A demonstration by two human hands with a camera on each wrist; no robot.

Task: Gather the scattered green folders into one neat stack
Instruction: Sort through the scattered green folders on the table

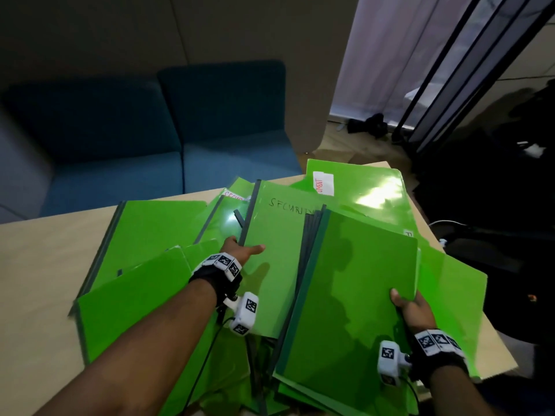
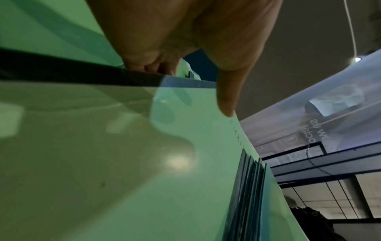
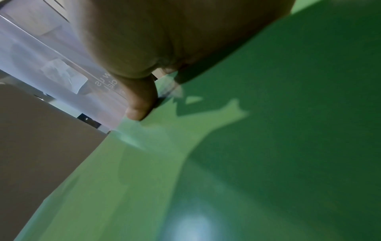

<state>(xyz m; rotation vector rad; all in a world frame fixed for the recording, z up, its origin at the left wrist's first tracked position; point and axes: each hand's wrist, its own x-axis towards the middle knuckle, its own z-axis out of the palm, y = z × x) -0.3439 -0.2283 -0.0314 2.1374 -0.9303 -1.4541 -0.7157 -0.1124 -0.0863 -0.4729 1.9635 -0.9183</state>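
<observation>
Pale wooden surface [image 1: 45,250], green folders [image 1: 144,232] everywhere: left hand [image 1: 240,250] pinches the "SECURITY" folder [image 1: 276,250], right hand [image 1: 413,310] fingers grip the gathered stack [image 1: 345,295].

Black wrist straps [image 1: 216,277] with white tag-marked camera blocks [image 1: 244,313], bare forearms.

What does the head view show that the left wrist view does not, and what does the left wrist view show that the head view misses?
Only the head view shows the right hand gripping the gathered stack, the table and the blue sofa. Only the left wrist view shows the fingers curled under the dark spine. Both show the left hand holding the SECURITY folder, thumb on top.
</observation>
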